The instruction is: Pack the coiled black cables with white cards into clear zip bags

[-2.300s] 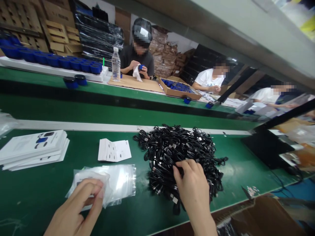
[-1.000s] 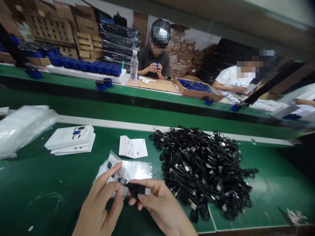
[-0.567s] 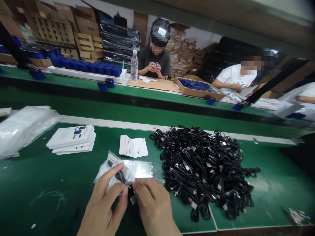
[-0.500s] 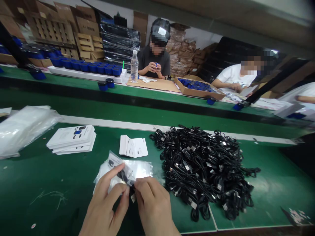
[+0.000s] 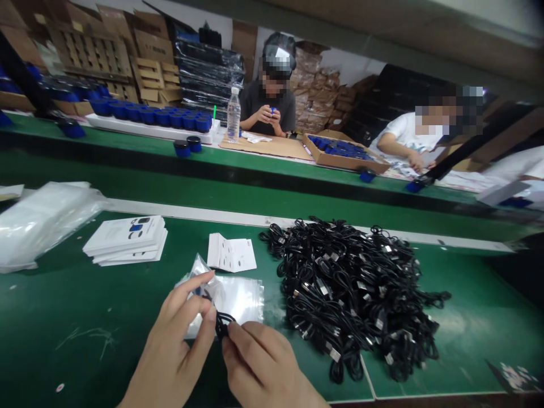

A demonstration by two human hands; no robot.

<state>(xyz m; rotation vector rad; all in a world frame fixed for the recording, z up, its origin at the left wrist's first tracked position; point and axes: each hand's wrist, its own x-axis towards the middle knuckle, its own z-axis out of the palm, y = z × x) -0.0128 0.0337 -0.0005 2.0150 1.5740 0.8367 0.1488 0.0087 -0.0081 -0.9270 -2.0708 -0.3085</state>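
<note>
While the left hand [image 5: 172,340] pinches a clear bag [image 5: 199,266], the right hand [image 5: 263,360] grips a coiled black cable [image 5: 224,324] between thumb and fingers at the bag's near end. The cable looks only partly in, if at all; fingers hide how far. Flat bags [image 5: 246,297] lie just beyond the hands, and a large cable pile [image 5: 348,289] sits loose and unbagged to their right.
</note>
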